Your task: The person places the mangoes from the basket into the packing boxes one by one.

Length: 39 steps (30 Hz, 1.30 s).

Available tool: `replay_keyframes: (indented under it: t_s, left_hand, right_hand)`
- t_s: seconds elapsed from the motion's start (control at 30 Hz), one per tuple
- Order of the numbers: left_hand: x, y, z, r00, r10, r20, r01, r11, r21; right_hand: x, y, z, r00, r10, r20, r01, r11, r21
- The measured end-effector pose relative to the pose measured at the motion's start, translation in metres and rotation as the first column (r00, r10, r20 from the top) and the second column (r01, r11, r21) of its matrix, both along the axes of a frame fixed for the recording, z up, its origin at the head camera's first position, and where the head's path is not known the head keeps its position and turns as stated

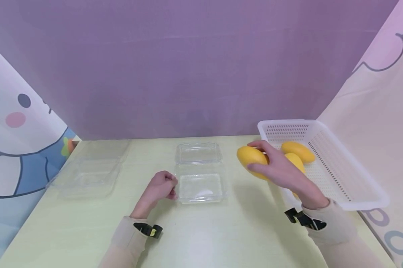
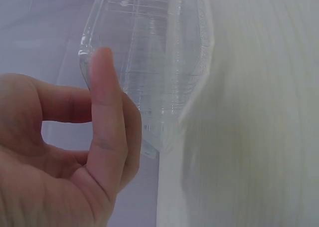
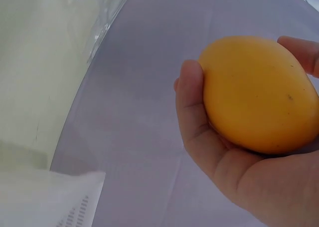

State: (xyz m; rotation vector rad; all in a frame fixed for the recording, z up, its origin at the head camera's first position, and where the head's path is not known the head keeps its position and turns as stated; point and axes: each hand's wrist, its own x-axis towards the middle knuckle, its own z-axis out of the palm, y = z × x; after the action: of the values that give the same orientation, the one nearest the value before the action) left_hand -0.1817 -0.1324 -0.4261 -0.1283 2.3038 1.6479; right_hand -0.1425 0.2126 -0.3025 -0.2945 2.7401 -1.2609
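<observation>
My right hand (image 1: pixel 276 165) grips a yellow mango (image 1: pixel 251 158) in the air, left of the white basket, with thumb and fingers round its sides. In the right wrist view the mango (image 3: pixel 259 95) shows smooth skin with a small dark speck. A clear plastic clamshell box (image 1: pixel 201 186) lies opened in the middle of the table, its lid (image 1: pixel 198 153) folded back to the far side. At the box's left edge, my left hand (image 1: pixel 162 185) pinches the rim with curled fingers. The left wrist view shows the thumb overlapping the clear box (image 2: pixel 149 52).
The white perforated basket (image 1: pixel 352 175) stands at the right with more mangoes (image 1: pixel 298 152) inside. Several clear plastic boxes (image 1: pixel 90 175) lie at the left of the pale table (image 1: pixel 188 238). A purple backdrop (image 1: pixel 188 74) rises behind the table.
</observation>
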Motion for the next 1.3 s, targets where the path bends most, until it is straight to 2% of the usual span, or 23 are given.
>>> replay_keyframes:
  t_s: [0.53, 0.93, 1.3]
  left_hand:
    - [-0.001, 0.002, -0.001, 1.000, -0.009, -0.004, 0.009, 0.997, 0.082]
    - [0.002, 0.007, -0.002, 1.000, -0.013, -0.007, 0.014, 0.997, 0.072]
    - [0.002, 0.007, -0.002, 1.000, -0.017, -0.010, 0.017, 0.997, 0.074]
  right_hand:
    - [-0.012, -0.028, -0.007, 0.999, 0.048, 0.011, -0.047, 0.995, -0.085]
    - [-0.020, -0.047, -0.013, 0.996, 0.077, 0.038, -0.071, 0.988, -0.134]
    - [-0.025, -0.072, -0.037, 0.990, 0.127, 0.055, -0.115, 0.977, -0.181]
